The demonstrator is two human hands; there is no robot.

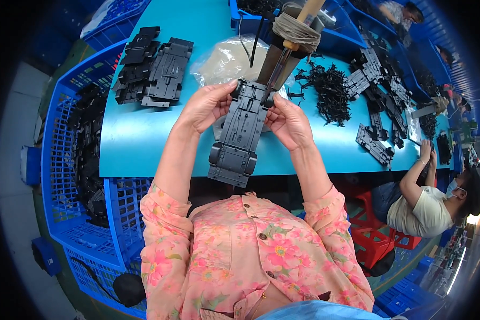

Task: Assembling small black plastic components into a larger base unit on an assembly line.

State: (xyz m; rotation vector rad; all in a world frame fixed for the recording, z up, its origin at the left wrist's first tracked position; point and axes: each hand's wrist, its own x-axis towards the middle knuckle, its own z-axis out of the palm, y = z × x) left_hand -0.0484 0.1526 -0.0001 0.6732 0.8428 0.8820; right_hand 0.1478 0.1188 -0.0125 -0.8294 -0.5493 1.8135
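Note:
Both of my hands hold a black plastic toy car chassis (239, 130) over the front edge of the teal table, wheels fitted at its corners. My left hand (208, 106) pinches its far left corner by the wheel. My right hand (290, 122) grips the far right corner, thumb beside the wheel there. Just above the chassis's far end is the tip of a fixed tool (285, 48), a metal rod with a wooden handle bound with cord. Whether the tip touches the plastic I cannot tell. Behind my left hand lies a clear plastic bag (226, 58).
Stacked black chassis (165, 69) lie at left on the teal table (128, 144); more (376, 144) are scattered at right. A heap of small black parts (328, 93) is right of the tool. A blue crate (58, 176) holds black parts at left. A masked co-worker (424, 208) sits at right.

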